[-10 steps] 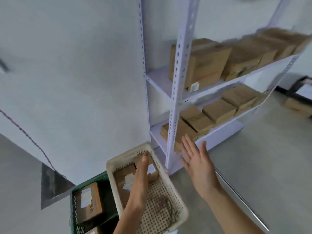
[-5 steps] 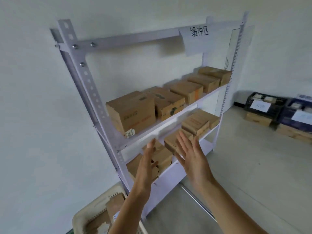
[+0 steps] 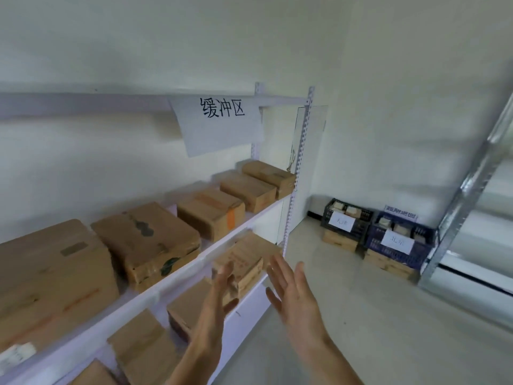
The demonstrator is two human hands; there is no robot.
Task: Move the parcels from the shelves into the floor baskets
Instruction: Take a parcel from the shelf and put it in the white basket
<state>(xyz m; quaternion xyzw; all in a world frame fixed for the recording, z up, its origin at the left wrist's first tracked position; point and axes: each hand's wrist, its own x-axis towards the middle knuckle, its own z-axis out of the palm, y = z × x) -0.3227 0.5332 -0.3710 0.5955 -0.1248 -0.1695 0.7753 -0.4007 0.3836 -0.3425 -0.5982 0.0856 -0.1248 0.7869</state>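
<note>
White walls and grey floor frame our shelving rack (image 3: 301,151), hung with a paper sign (image 3: 219,122). Parcels fill both tiers: five on the upper shelf (image 3: 177,276), smaller ones below. Far right, labelled floor crates (image 3: 399,240) already hold boxes. Our left hand (image 3: 213,309) and right hand (image 3: 294,293) are spread, palms facing, holding nothing, flanking a lower-tier parcel (image 3: 244,259), likely spaced to clamp its two sides. No contact yet; it sits at the shelf's front edge.
</note>
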